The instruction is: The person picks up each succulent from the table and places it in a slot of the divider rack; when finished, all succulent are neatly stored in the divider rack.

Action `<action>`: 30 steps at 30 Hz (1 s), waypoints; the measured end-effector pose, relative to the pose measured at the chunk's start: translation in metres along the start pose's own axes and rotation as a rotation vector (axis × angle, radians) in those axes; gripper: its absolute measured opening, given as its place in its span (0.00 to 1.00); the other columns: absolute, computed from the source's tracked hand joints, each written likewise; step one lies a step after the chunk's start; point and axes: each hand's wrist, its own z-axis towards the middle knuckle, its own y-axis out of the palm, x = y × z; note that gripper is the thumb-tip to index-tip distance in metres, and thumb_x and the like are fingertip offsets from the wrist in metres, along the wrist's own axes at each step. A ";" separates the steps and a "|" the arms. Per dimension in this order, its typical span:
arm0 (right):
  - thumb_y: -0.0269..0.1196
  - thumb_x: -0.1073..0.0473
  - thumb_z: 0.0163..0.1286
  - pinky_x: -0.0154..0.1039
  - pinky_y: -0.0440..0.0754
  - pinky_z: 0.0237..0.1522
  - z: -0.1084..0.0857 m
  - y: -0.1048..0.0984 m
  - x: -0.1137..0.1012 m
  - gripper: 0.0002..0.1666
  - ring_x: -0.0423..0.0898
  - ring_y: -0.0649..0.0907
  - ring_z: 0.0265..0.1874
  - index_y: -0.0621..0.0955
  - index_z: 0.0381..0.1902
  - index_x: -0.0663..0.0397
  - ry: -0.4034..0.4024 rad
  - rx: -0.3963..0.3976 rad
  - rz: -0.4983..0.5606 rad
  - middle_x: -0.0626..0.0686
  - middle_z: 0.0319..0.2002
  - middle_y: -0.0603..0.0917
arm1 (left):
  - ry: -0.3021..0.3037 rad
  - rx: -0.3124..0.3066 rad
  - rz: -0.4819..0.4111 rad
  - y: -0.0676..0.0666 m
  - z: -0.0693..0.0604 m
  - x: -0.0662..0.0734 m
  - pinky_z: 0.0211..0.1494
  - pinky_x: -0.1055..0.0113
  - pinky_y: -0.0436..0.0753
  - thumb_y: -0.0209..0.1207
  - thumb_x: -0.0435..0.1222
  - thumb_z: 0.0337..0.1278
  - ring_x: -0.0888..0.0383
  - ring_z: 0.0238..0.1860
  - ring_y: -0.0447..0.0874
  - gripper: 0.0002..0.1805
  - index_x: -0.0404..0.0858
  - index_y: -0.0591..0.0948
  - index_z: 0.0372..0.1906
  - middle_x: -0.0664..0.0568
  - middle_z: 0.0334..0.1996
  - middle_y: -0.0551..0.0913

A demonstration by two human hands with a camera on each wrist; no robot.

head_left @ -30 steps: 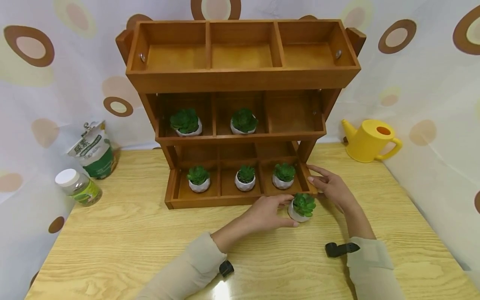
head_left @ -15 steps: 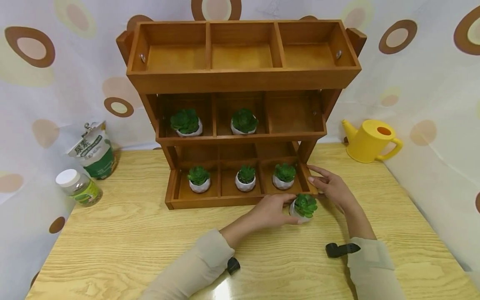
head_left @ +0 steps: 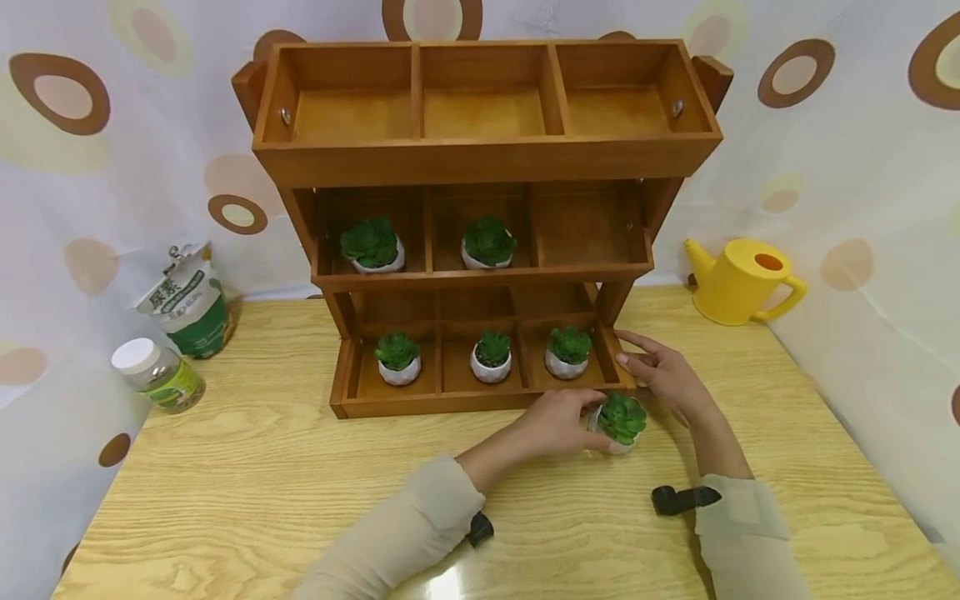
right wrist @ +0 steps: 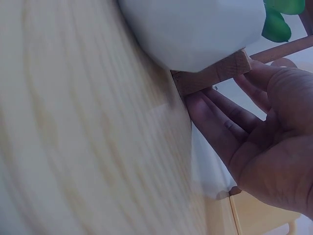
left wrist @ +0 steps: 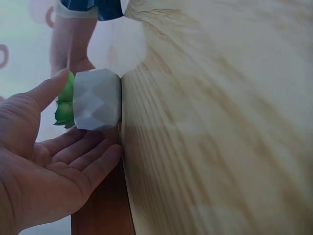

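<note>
Beside the front right corner of the wooden plant stand (head_left: 420, 406), my left hand (head_left: 558, 423) holds a small potted succulent (head_left: 622, 418) on the table. In the left wrist view, the thumb lies by the green leaves and the fingers extend past the white faceted pot (left wrist: 98, 100). My right hand (head_left: 667, 379) grips the right end of the stand's bottom tier; the right wrist view shows the wood (right wrist: 215, 76) between thumb and fingers. The bottom tier holds three potted succulents, one per compartment. Two more sit in the middle tier's left and centre compartments.
A yellow watering can (head_left: 738, 283) stands at the back right of the table (head_left: 247, 492). To the left are a clear jar with a white lid (head_left: 161, 379) and a clipped green and white bag (head_left: 191, 304). A patterned cloth hangs behind the stand.
My left hand has moved right and slightly toward me with the potted succulent, whose leaves now tilt more to the right. The right hand stays at the stand's end.
</note>
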 end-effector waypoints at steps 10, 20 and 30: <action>0.56 0.42 0.78 0.55 0.85 0.53 0.002 0.001 0.001 0.39 0.68 0.70 0.71 0.60 0.81 0.42 0.005 -0.012 0.019 0.69 0.74 0.66 | -0.012 -0.021 -0.031 0.011 0.007 0.003 0.66 0.68 0.77 0.70 0.57 0.55 0.61 0.67 0.77 0.44 0.49 0.68 0.76 0.60 0.67 0.78; 0.56 0.43 0.78 0.49 0.87 0.50 0.003 0.003 0.001 0.39 0.65 0.77 0.66 0.60 0.81 0.44 -0.004 -0.012 0.018 0.70 0.73 0.68 | -0.022 -0.004 -0.027 0.007 0.005 0.002 0.64 0.70 0.77 0.72 0.54 0.54 0.63 0.63 0.79 0.41 0.49 0.73 0.72 0.61 0.64 0.81; 0.56 0.42 0.78 0.47 0.87 0.50 0.002 0.000 0.003 0.39 0.64 0.78 0.64 0.60 0.81 0.41 -0.006 -0.003 -0.001 0.68 0.72 0.70 | 0.052 0.004 0.016 -0.010 -0.004 0.001 0.64 0.70 0.77 0.73 0.53 0.52 0.62 0.64 0.79 0.40 0.49 0.75 0.71 0.61 0.64 0.81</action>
